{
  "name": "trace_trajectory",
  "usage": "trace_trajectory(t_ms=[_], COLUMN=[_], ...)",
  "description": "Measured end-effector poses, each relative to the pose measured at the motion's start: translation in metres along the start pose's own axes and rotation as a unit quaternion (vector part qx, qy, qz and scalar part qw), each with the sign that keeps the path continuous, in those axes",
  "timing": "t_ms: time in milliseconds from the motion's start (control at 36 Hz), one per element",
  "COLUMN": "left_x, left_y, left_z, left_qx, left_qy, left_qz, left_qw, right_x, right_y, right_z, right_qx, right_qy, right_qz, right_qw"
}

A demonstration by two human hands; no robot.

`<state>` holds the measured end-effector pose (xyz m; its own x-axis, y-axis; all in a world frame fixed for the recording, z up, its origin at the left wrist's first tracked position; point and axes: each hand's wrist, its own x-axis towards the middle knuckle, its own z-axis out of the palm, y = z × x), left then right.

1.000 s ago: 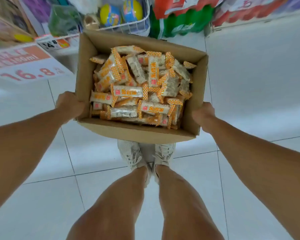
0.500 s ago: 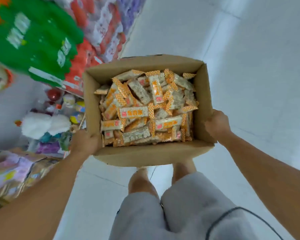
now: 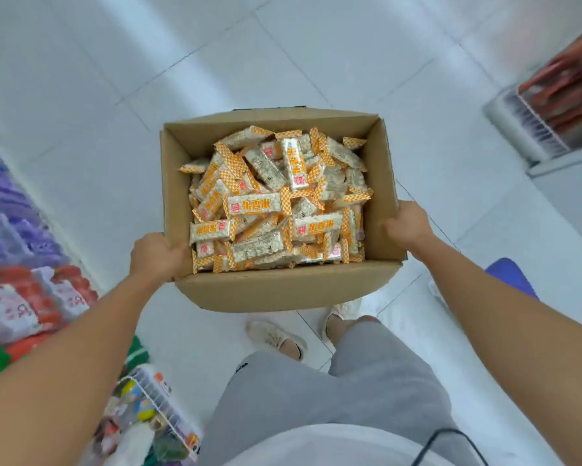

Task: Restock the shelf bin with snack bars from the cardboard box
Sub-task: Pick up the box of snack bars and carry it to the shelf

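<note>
An open cardboard box (image 3: 282, 290) is carried in front of me above the white tiled floor. It is filled with several snack bars (image 3: 276, 203) in clear wrappers with orange checkered ends. My left hand (image 3: 156, 255) grips the box's left wall near the front corner. My right hand (image 3: 409, 225) grips the right wall, fingers curled over the rim. No shelf bin is in view.
Shelves with purple and red packaged goods (image 3: 23, 274) run along the left. A white wire basket (image 3: 158, 408) of small items sits at the lower left. A rack with red packets (image 3: 558, 105) stands at the upper right. A blue object (image 3: 511, 277) lies behind my right forearm.
I have turned right with the box: the shelves that were ahead and then at the left now lie further back left, and open floor is ahead. Both hands keep their hold.
</note>
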<state>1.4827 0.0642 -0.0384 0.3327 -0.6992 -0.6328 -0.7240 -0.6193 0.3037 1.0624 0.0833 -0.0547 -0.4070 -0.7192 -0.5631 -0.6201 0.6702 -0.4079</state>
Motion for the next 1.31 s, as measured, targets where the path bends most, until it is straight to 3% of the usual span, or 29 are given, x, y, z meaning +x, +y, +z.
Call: trace_trajectory(t_ms=[361,806,1056,1306], left_x=[-0.051,-0.117,-0.207,-0.281], left_y=[0.349,0.732,0.868,0.935], left_z=[0.158,0.375,0.499,0.599], left_qx=[0.190,0.329,0.394,0.426], left_qy=[-0.061,-0.145,-0.166,-0.179], left_qz=[0.192,0.387,0.461,0.481], left_qw=[0.961,0.849,0.778,0.745], right_x=[0.042,0.115,0.122,0.132], right_y=[0.245,0.432,0.532,0.627], right_z=[-0.189,-0.364,-0.434,-0.498], right_qx=[0.171,0.291,0.336,0.353], right_qy=[0.108,0.224,0.257,0.251], right_qz=[0.158,0.354,0.412,0.458], right_qw=[0.967,0.860,0.807,0.776])
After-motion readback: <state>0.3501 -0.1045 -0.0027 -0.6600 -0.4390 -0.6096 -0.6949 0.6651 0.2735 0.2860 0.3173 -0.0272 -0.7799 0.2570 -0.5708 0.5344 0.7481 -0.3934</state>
